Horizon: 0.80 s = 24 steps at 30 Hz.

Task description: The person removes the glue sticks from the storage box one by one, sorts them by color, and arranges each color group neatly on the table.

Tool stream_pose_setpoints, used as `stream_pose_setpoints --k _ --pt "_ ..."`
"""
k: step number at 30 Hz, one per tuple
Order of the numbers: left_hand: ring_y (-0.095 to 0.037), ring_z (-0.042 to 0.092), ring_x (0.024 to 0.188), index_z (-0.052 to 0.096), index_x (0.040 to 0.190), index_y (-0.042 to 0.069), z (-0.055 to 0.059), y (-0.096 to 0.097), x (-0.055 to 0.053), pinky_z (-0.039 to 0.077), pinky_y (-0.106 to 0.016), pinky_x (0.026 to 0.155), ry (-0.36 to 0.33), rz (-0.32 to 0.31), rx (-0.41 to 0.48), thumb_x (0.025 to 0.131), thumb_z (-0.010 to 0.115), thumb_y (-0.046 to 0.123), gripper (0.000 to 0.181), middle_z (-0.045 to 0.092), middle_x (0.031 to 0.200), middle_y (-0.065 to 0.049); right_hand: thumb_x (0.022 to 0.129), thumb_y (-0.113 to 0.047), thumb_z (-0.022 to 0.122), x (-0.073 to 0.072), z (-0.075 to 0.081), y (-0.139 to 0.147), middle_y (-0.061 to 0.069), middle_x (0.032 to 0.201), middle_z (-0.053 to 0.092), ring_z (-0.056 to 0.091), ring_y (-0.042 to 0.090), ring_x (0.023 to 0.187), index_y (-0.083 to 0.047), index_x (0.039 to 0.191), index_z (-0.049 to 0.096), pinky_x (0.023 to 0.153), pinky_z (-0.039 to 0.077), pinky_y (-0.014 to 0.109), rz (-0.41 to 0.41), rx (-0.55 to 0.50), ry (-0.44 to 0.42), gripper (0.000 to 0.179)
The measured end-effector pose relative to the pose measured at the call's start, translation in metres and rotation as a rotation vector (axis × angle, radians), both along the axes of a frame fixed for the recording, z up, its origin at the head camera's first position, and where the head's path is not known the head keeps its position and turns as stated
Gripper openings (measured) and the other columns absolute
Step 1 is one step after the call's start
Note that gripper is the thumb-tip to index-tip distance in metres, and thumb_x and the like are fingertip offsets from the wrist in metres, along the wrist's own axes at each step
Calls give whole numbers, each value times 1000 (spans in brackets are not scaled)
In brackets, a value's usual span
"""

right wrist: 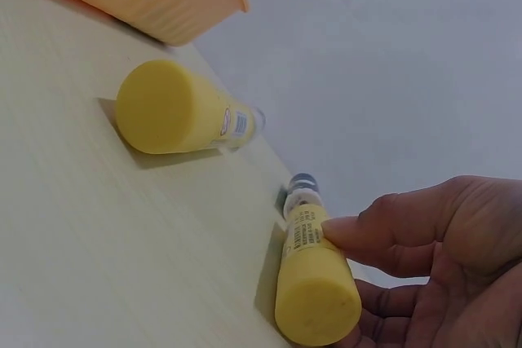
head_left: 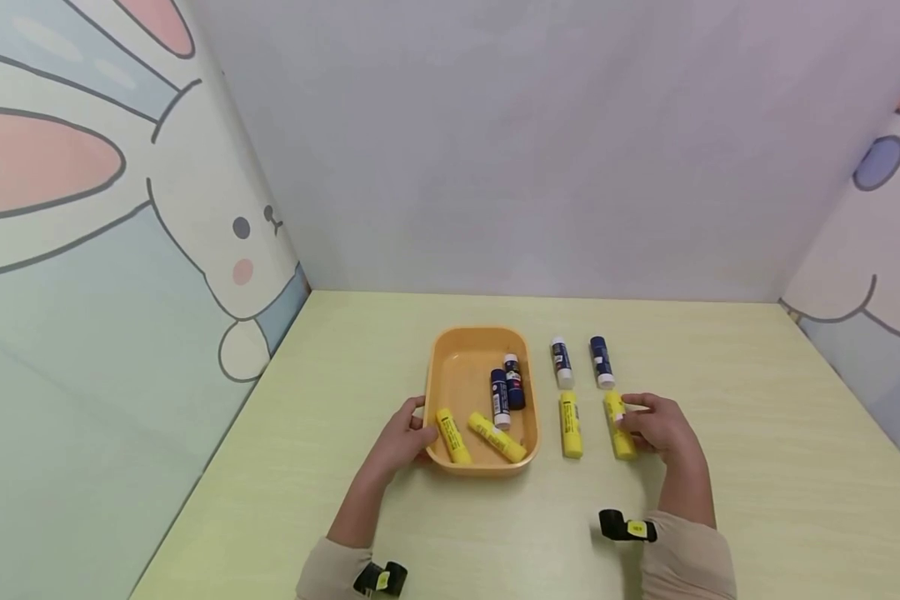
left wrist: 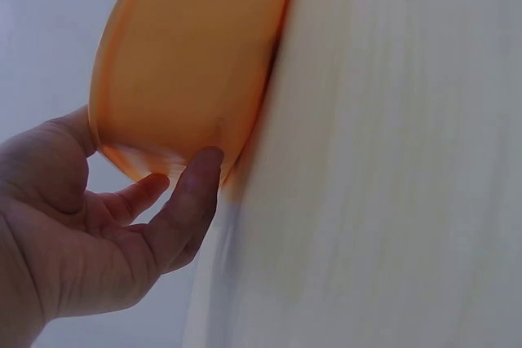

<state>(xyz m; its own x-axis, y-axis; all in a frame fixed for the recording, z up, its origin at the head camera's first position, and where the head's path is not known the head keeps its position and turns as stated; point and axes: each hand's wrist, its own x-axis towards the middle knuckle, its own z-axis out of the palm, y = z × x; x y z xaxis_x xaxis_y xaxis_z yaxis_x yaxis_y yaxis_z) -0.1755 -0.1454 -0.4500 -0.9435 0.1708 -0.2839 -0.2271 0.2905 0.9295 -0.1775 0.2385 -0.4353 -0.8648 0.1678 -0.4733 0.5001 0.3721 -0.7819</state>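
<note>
My left hand (head_left: pixel 403 435) holds the left side of an orange plastic tray (head_left: pixel 437 367), thumb over the rim and fingers against the outer wall (left wrist: pixel 188 63). Inside the tray lie two yellow glue sticks (head_left: pixel 453 436) near the front and two dark blue glue sticks (head_left: pixel 500 400) on the right. My right hand (head_left: pixel 656 425) pinches another yellow glue stick (head_left: pixel 618 425) lying on the table, its thumb on the label in the right wrist view (right wrist: pixel 307 230). The far sides of both grips are hidden.
Left of the held stick, another yellow glue stick (head_left: pixel 572 425) lies on the table (head_left: pixel 757 400). Behind these two lie a blue-and-white glue stick (head_left: pixel 562 363) and a dark blue one (head_left: pixel 602 363). Pale walls, with cartoon rabbit art (head_left: pixel 195 217) at the left, border the table.
</note>
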Motion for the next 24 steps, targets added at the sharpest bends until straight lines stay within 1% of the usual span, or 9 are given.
stream_pose_setpoints --k 8,15,24 --pt "-23 61 74 38 138 7 -1 -1 0 54 -35 59 5 -2 -1 80 58 8 62 51 92 -15 85 -6 62 2 1 -1 24 117 45 50 24 77 4 136 37 64 47 31 11 0 3 58" --pt "-22 61 72 38 139 8 -1 -1 1 54 -36 60 5 -1 -6 80 58 9 62 51 92 -15 85 -9 62 4 2 0 26 123 41 49 26 85 5 138 34 66 47 30 16 25 10 62" --pt "-23 62 72 38 138 8 1 -1 2 54 -37 59 7 -2 -3 80 58 9 61 51 92 -15 85 -11 63 4 2 0 27 123 41 49 26 84 5 137 35 66 47 30 15 45 13 61"
